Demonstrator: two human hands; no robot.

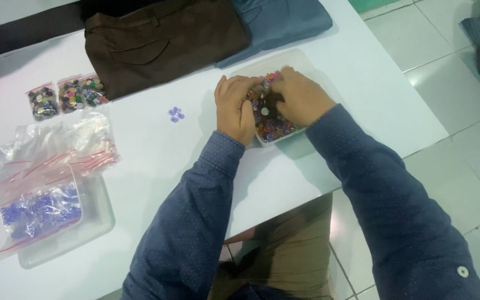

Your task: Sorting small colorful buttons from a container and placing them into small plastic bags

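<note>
— What are the fingers doing?

— Both hands are down in the clear plastic tray (301,60) of mixed coloured buttons (273,125). The left hand (235,108) has its fingers curled inward and close together, tips buried among the buttons. The right hand (301,97) is bent the same way, knuckles up, fingertips meeting the left ones near the middle of the tray. Whether either hand has actually pinched a button, I cannot tell; the tips are hidden.

— And where does that tray sit?

— On the white table (156,144), toward its right side, just in front of a folded blue garment (284,19). The left hand's heel rests over the tray's near-left edge.

— Anything close by?

— A small cluster of pale purple buttons (176,114) lies loose on the table, a little to the left of the left hand, apart from the tray.

— Further out?

— A folded brown garment (162,39) lies at the far side, beside the blue one. Left of it, three small bags of dark mixed buttons (66,95) sit in a row. Nearer the left edge is a heap of empty clear bags (62,144) with red seal strips, partly lying over a second clear tray (98,222). In that tray rests a bag of purple buttons (40,210).

— The sleeves?

— Both arms wear dark blue dotted sleeves (195,222), reaching in from the near edge of the table.
</note>
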